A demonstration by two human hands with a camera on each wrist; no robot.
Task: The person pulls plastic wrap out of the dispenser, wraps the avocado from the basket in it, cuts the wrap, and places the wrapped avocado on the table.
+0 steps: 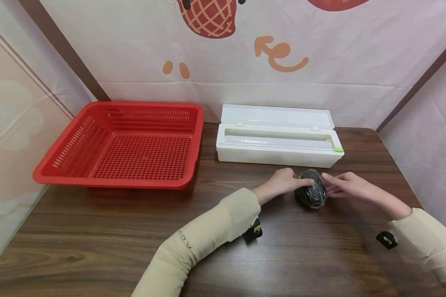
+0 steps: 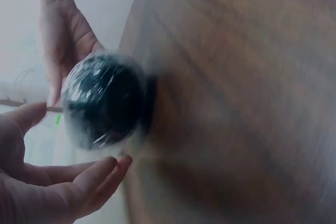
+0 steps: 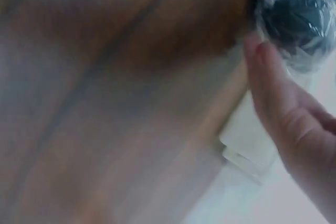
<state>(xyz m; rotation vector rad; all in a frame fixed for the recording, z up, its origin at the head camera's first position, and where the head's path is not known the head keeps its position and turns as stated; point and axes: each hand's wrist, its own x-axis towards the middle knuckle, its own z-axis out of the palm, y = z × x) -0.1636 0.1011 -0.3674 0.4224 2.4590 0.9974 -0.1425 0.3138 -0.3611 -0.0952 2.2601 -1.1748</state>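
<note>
A dark green, oval thing (image 1: 314,197) tightly wrapped in clear, wrinkled plastic film is between my two hands, over the table's right half. My left hand (image 1: 282,181) grips it from the left, its thumb lying across the top in the head view. On the other side, my right hand (image 1: 347,185) has its fairly straight fingers right at the wrapped thing's edge. The left wrist view shows the shiny film on the rounded end (image 2: 105,103), with fingers and thumb on either side. In the right wrist view, only part of the bundle (image 3: 296,17) shows at the top corner.
Just behind my hands stands a white cling film box (image 1: 275,156), lid raised, with a film roll (image 1: 278,142) inside and a green slider (image 1: 338,149) at its right end. A red slotted basket (image 1: 111,181) sits at the left. Printed cloth (image 1: 134,53) hangs along the table's back.
</note>
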